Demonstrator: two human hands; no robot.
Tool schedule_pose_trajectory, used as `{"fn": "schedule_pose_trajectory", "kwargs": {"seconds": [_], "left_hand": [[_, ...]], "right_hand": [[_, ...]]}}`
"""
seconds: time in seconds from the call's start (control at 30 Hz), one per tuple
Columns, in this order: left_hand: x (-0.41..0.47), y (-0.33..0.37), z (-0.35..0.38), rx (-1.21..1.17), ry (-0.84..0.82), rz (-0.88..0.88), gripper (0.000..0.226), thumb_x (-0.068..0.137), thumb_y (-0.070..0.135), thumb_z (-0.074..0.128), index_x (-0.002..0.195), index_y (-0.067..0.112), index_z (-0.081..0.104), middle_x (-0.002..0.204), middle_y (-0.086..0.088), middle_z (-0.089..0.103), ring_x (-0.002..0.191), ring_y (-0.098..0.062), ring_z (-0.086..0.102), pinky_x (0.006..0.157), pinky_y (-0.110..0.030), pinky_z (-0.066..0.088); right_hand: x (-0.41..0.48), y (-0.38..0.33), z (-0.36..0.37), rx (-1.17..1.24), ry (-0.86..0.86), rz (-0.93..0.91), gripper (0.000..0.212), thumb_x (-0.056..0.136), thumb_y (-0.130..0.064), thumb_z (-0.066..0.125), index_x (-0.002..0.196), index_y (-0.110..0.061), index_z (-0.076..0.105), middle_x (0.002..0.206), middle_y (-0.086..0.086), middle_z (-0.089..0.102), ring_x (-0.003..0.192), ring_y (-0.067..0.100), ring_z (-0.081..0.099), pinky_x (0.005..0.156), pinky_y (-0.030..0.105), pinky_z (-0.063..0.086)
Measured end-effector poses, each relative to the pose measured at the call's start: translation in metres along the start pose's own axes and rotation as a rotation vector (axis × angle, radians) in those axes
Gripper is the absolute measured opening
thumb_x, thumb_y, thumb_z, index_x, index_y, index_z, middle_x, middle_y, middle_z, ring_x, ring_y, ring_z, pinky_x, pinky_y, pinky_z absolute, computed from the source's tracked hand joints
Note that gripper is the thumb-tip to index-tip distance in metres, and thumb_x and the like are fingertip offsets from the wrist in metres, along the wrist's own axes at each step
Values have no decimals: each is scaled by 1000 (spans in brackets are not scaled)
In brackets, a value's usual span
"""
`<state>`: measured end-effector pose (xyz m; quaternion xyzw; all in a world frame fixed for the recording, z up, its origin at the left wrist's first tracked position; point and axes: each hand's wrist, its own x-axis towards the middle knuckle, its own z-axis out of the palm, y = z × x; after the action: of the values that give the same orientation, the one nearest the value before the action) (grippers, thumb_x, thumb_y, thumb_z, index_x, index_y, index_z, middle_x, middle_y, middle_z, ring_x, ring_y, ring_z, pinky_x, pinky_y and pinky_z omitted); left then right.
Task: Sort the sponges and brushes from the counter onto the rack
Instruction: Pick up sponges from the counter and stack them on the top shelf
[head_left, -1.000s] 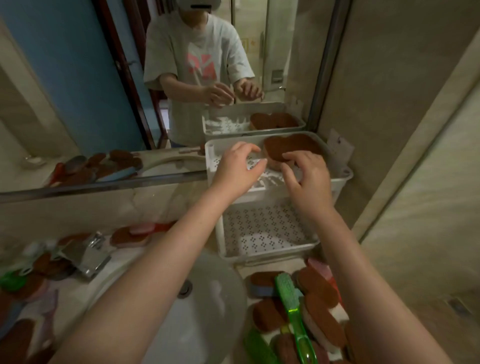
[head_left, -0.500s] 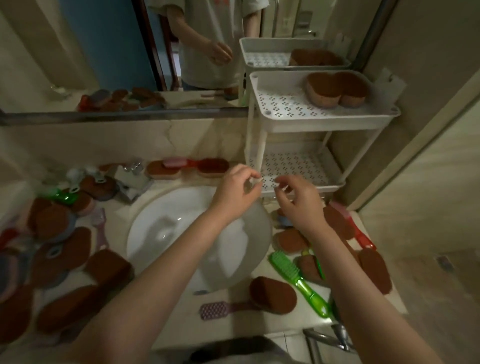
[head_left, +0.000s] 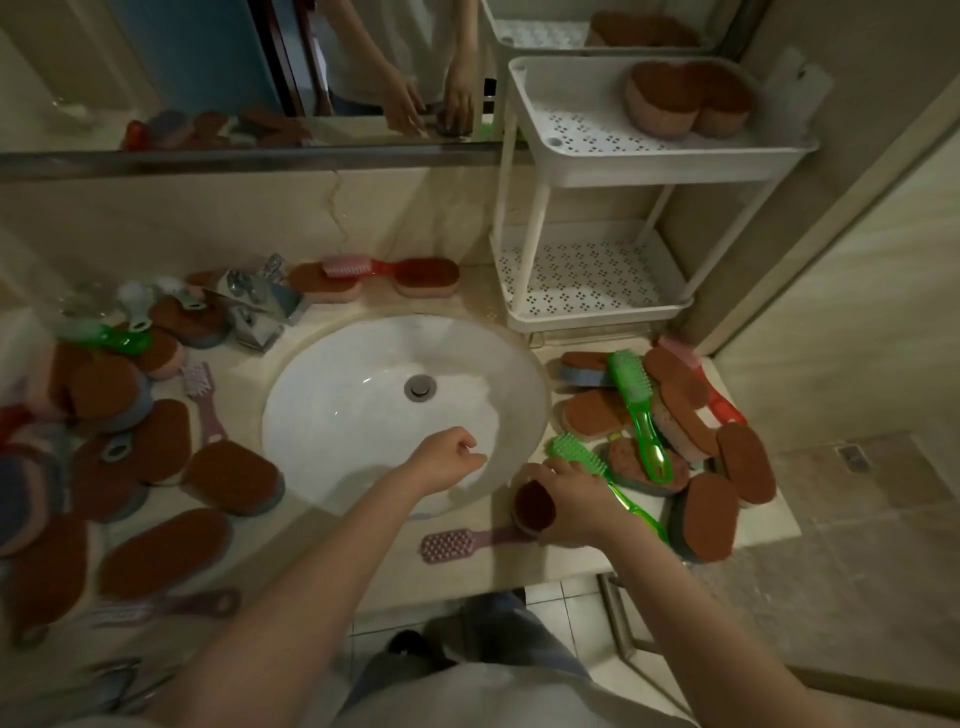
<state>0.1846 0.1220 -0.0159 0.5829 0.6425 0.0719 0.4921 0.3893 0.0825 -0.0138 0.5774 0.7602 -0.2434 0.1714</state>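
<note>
The right hand (head_left: 574, 499) is reaching down at the near right rim of the sink (head_left: 363, 395), its fingers (head_left: 545, 470) clamping round an oval brown-topped sponge (head_left: 532, 506). The sponge is sitting on the tabletop (head_left: 467, 577), just beside a green brush (head_left: 587, 460) and the handle of a purple brush (head_left: 449, 544). The left hand (head_left: 447, 460) is hovering over the basin, fingers loosely curled together and holding nothing. The white rack (head_left: 649, 166) is standing far right.
</note>
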Motion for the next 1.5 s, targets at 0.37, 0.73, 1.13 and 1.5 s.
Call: {"fn": "schedule_pose_trajectory", "kwargs": {"seconds": [0.37,0.73,1.13,1.5], "left_hand": [[-15,-7,-6,-237,81,52,26,92,32,54,106,12,60,112,-3,61,103,-16,56,86,-28,43],[-67,-87,-77,-346,569,-118,23,91,24,55,104,7,62,106,-9,63,98,-22,57,82,-29,43],[-98,-176,-137,-13,635,-738,94,74,70,56,142,10,29,146,-14,32,136,-34,25,107,-48,25],[-63,-164,-130,-21,677,-745,93,68,58,72,134,9,28,141,-15,39,132,-33,30,104,-45,29]], "right_hand": [[5,-18,-18,221,174,-8,82,71,-42,74,141,-23,36,131,8,52,117,29,51,92,35,45],[43,-136,-52,532,282,-187,75,72,-41,77,134,-23,41,125,2,46,109,23,51,84,30,41],[62,-213,-55,595,256,-262,77,72,-41,78,136,-21,40,130,3,45,114,21,46,87,31,42],[61,-191,-67,693,308,-160,75,71,-40,79,134,-24,42,128,0,45,111,19,49,92,40,50]]}}
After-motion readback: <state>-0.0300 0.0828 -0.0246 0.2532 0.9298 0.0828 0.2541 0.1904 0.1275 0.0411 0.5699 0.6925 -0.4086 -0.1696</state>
